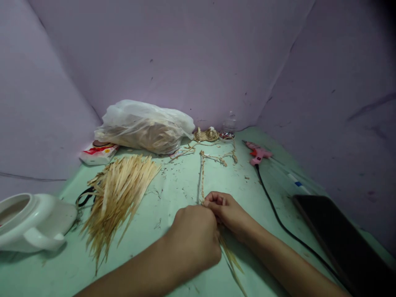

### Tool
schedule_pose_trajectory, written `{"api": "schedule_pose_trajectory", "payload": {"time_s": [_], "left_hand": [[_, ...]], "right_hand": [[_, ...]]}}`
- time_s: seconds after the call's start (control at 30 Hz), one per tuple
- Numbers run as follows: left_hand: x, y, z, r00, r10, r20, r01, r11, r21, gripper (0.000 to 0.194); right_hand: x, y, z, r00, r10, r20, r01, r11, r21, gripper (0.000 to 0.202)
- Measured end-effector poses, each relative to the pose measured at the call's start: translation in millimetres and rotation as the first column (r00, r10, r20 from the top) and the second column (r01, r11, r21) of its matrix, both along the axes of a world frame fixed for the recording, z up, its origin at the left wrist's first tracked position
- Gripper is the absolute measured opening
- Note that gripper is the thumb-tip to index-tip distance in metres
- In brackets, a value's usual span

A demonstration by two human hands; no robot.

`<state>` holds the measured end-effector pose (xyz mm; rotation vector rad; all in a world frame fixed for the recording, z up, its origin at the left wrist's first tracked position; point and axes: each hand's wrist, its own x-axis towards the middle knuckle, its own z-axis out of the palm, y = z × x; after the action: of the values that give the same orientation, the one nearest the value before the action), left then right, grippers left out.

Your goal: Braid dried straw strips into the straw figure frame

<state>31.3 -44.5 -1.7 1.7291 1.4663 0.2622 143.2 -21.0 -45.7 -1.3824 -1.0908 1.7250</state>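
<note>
A thin braided straw cord [202, 177] runs away from me along the green tabletop, then bends right at its far end. Its near end is between my hands. My left hand [196, 233] is closed in a fist on the strands, back of the hand up. My right hand [224, 208] pinches the cord with thumb and forefinger, just beyond the left hand. Loose straw strands [230, 258] trail out below both hands toward me. The fingertips of the left hand are hidden. To the left lies a bundle of flat dry straw strips [123, 189].
At the back sit a plastic bag [145, 126], a woven straw piece [206, 135] and a clear container [228, 128]. A pink glue gun [260, 154] with its black cord [272, 206] and a dark tablet-like slab [337, 239] lie right. A white pitcher-like vessel [46, 214] stands left, near a tissue pack [99, 153].
</note>
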Motion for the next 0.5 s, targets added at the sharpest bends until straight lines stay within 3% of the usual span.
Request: {"api": "schedule_pose_trajectory", "payload": {"time_s": [0.07, 0.1, 0.17, 0.23, 0.3, 0.37, 0.5], "left_hand": [[-9.9, 14.2, 3.0, 0.996, 0.041, -0.075, -0.035, 0.996, 0.086, 0.016], [-14.0, 21.4, 3.4, 0.994, 0.090, -0.056, -0.088, 0.995, 0.042, 0.015], [-18.7, 32.6, 1.1, 0.982, 0.178, 0.070, -0.157, 0.961, -0.228, 0.014], [-18.6, 37.9, -4.8, 0.937, 0.257, 0.239, -0.118, 0.873, -0.474, 0.015], [-16.2, 38.6, -11.5, 0.880, 0.306, 0.363, -0.043, 0.813, -0.581, 0.011], [-14.7, 37.8, -16.8, 0.861, 0.311, 0.403, -0.009, 0.801, -0.598, 0.007], [-17.0, 39.3, -20.4, 0.894, 0.246, 0.374, -0.023, 0.860, -0.510, 0.008]], "right_hand": [[1.3, -0.1, 1.9, 0.999, 0.032, 0.004, -0.032, 0.999, -0.014, 0.008], [1.9, -0.2, 2.7, 0.999, 0.048, 0.008, -0.048, 0.999, -0.013, 0.009], [2.8, -0.4, 3.4, 0.998, 0.068, 0.010, -0.068, 0.998, -0.003, 0.011], [3.5, -0.4, 2.7, 0.998, 0.068, -0.001, -0.068, 0.998, 0.002, 0.013], [4.4, 0.1, 1.3, 0.997, 0.075, -0.010, -0.075, 0.997, 0.001, 0.014], [5.5, 1.0, -0.1, 0.996, 0.093, -0.005, -0.093, 0.996, -0.004, 0.014], [8.0, 2.7, -1.1, 0.990, 0.132, 0.039, -0.132, 0.991, -0.001, 0.013]]}}
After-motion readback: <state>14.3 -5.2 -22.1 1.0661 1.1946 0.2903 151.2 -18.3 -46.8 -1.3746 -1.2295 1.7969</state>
